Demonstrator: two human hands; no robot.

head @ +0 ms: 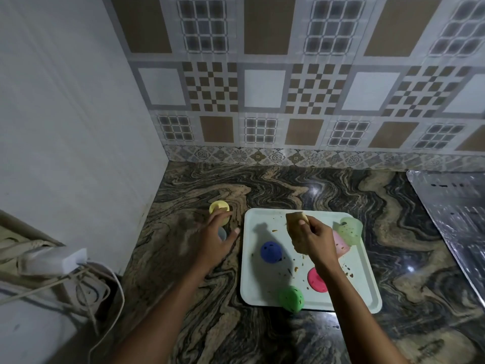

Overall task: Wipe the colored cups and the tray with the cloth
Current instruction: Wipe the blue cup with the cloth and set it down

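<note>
Yellow cloth [296,222] pinched in right hand [312,240] fingers above tray [252,285]; left hand [217,240] fingers spread over yellow cup [219,209].

dim indoor light | glints on countertop [315,191] | left hand [219,239] motion-blurred | wide-angle bending at edges

7 cups [271,252], 1 tray [262,285], 1 cloth [295,222]

A: Cup colours?
B: Yellow cup [219,209], blue cup [271,252], green cup [290,298], red cup [316,279], pink cup [341,245], pale green cup [350,229].
A: Surfaces?
B: Tray [262,222] pale mint, brown-speckled; cloth [295,222] tan; counter [262,185] swirled black-and-beige; wall tiles [262,88] brown-grey checkered.
</note>
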